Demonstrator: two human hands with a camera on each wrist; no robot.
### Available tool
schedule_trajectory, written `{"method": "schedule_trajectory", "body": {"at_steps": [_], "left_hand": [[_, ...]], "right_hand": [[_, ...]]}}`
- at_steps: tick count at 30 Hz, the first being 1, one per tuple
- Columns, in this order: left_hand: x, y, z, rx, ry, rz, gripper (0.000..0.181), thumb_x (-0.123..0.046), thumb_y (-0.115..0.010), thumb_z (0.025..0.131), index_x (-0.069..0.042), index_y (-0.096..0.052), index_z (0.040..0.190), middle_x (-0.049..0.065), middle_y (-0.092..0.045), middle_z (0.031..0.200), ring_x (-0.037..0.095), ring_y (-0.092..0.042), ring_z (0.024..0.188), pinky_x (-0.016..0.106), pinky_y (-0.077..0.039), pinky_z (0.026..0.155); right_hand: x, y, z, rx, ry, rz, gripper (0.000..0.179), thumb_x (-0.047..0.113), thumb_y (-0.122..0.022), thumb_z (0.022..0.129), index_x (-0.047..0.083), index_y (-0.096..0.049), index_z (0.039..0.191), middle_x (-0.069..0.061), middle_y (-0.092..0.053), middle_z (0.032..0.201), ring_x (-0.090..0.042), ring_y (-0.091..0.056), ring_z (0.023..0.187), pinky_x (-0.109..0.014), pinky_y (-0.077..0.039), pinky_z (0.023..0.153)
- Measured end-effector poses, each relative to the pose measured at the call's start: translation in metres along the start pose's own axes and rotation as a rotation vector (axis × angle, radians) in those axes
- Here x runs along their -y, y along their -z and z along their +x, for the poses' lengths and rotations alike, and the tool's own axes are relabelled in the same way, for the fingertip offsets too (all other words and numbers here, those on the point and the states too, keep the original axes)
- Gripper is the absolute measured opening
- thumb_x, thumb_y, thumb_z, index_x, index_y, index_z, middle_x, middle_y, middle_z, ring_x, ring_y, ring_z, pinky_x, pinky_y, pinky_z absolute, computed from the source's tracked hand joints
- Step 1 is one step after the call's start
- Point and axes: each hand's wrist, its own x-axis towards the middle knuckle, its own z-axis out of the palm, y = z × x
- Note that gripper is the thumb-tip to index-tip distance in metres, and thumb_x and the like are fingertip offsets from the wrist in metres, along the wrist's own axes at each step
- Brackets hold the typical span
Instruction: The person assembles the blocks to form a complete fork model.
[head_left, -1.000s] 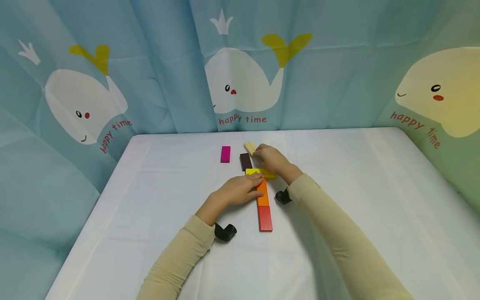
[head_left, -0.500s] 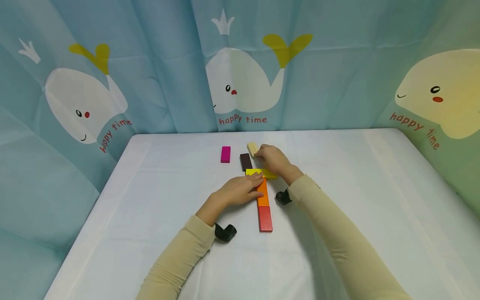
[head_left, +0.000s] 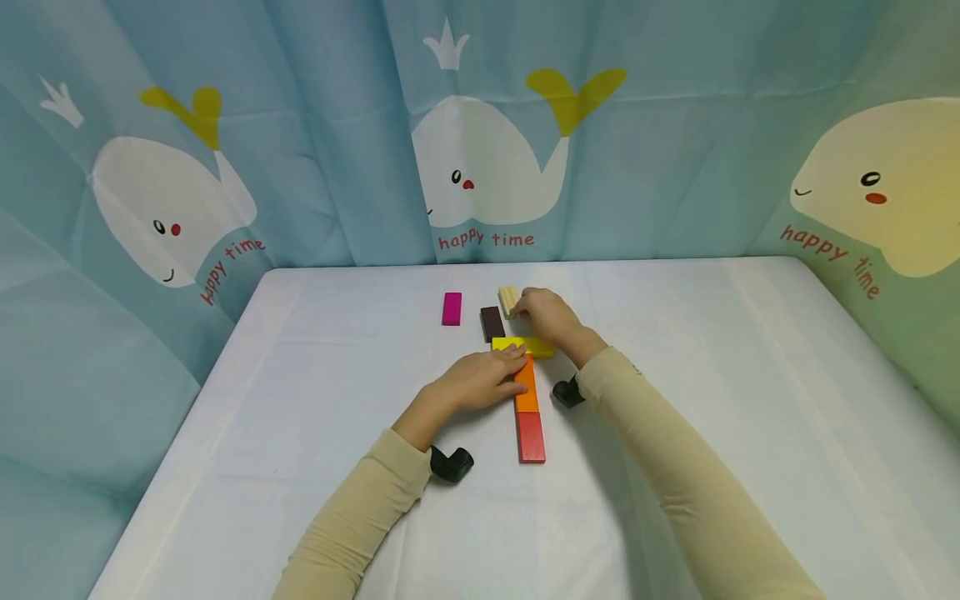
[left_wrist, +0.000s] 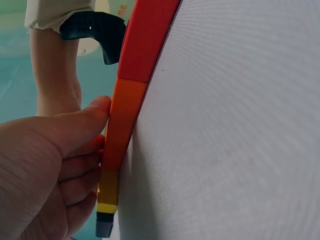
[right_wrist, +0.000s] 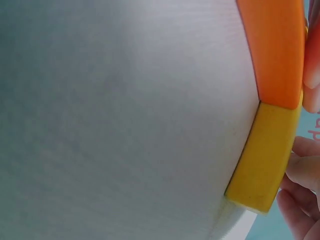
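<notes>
My left hand (head_left: 480, 379) rests with extended fingers on the orange block (head_left: 526, 385) and the yellow block (head_left: 534, 345). In the left wrist view its thumb touches the orange block's top. My right hand (head_left: 547, 318) pinches the near end of a cream block (head_left: 508, 301) with curled fingers; in the right wrist view the fingers (right_wrist: 300, 172) show past the yellow block and the cream block is hidden. The yellow block lies crosswise at the far end of the orange one. A dark brown block (head_left: 492, 324) stands off the yellow block's far left corner, just left of the cream block.
A red block (head_left: 531, 438) continues the orange one toward the near side. Farther left lies a magenta block (head_left: 452, 308). Black wrist mounts (head_left: 452, 465) hang below both cuffs. A white cloth covers the table (head_left: 315, 375), with a blue whale-print curtain (head_left: 330, 150) behind.
The cream block has turned to point more straight away and shifted slightly right, with my right hand's fingers at it. My left hand and the other blocks stay put.
</notes>
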Motion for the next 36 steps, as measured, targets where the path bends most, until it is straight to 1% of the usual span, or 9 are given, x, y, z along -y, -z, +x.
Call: {"method": "schedule_trajectory", "body": {"at_steps": [9,18,24,30,33,36], "left_hand": [[-0.001,0.002,-0.001,0.009,0.018,0.000,0.056,-0.039,-0.048,0.094,-0.009,-0.037,0.141,0.004,-0.032,0.145,0.013,-0.026,0.133,0.029,-0.024,0.106],[-0.001,0.002,-0.002,0.003,0.016,-0.005,0.055,-0.038,-0.049,0.094,-0.009,-0.038,0.140,0.005,-0.033,0.145,0.012,-0.027,0.133,0.029,-0.024,0.106],[-0.003,0.003,-0.001,0.011,0.020,0.011,0.055,-0.038,-0.048,0.094,-0.009,-0.038,0.140,0.003,-0.032,0.145,0.012,-0.026,0.133,0.029,-0.025,0.106],[-0.003,0.004,-0.001,0.019,0.027,0.020,0.056,-0.040,-0.048,0.094,-0.010,-0.037,0.141,0.002,-0.032,0.145,0.011,-0.026,0.133,0.030,-0.026,0.106],[-0.002,0.004,-0.001,0.022,0.025,0.026,0.056,-0.040,-0.048,0.094,-0.011,-0.037,0.141,0.001,-0.032,0.145,0.010,-0.026,0.132,0.030,-0.026,0.105],[-0.001,0.004,0.000,0.021,0.021,0.026,0.055,-0.039,-0.048,0.094,-0.011,-0.038,0.140,0.001,-0.032,0.145,0.010,-0.026,0.132,0.029,-0.025,0.106]], "right_hand": [[0.003,0.002,-0.001,0.015,-0.006,-0.007,0.017,0.000,-0.059,0.088,0.001,-0.071,0.100,-0.010,-0.062,0.092,-0.025,-0.058,0.089,-0.038,-0.045,0.090],[0.002,0.000,-0.001,0.021,-0.015,0.013,0.017,0.000,-0.061,0.086,0.001,-0.072,0.099,-0.010,-0.061,0.088,-0.025,-0.057,0.085,-0.036,-0.046,0.088],[0.004,0.001,-0.004,0.021,-0.020,0.011,0.017,0.000,-0.062,0.086,0.001,-0.072,0.099,-0.010,-0.061,0.088,-0.025,-0.057,0.084,-0.036,-0.046,0.088],[0.005,0.002,-0.008,0.017,0.006,0.012,0.016,0.001,-0.062,0.086,0.000,-0.072,0.099,-0.010,-0.062,0.088,-0.024,-0.058,0.083,-0.035,-0.047,0.086],[0.005,0.005,-0.008,0.034,0.020,0.009,0.016,0.002,-0.062,0.086,0.000,-0.071,0.099,-0.010,-0.062,0.089,-0.024,-0.057,0.084,-0.035,-0.047,0.086],[0.004,0.011,-0.007,0.054,0.029,0.029,0.019,0.004,-0.063,0.086,-0.002,-0.069,0.103,-0.013,-0.065,0.094,-0.027,-0.059,0.089,-0.038,-0.046,0.088]]}}
